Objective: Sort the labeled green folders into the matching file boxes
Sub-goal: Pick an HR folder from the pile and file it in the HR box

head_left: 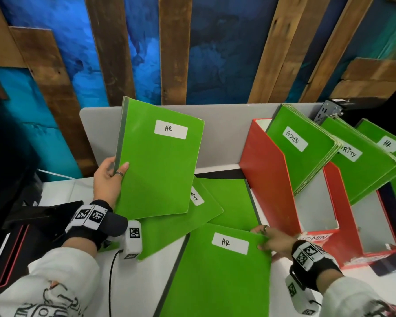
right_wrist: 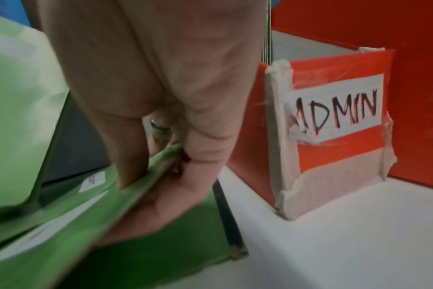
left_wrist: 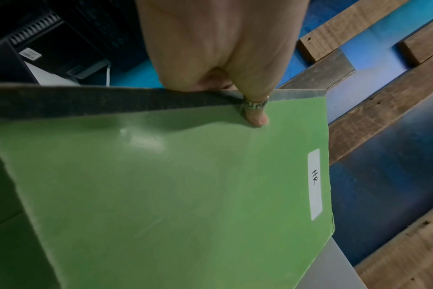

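My left hand (head_left: 111,177) (left_wrist: 235,97) pinches the grey spine edge of a green folder labeled HR (head_left: 158,161) (left_wrist: 173,185), held upright above the desk. My right hand (head_left: 272,242) (right_wrist: 161,156) grips the right edge of a second green HR folder (head_left: 220,275) (right_wrist: 62,244), lifted slightly off the pile, thumb on top and fingers beneath. Two more green folders (head_left: 229,202) lie under them; one shows part of a SECURITY label. Three red file boxes stand at the right: the ADMIN box (head_left: 274,179) (right_wrist: 334,117), a second box (head_left: 343,202) with SECURITY folders, and a third with an HR folder (head_left: 389,145).
A grey partition (head_left: 222,136) runs behind the white desk (head_left: 135,282). A black device (head_left: 21,236) sits at the left edge. A black cable (head_left: 111,282) trails from the left wrist camera. Wooden planks on a blue wall rise beyond.
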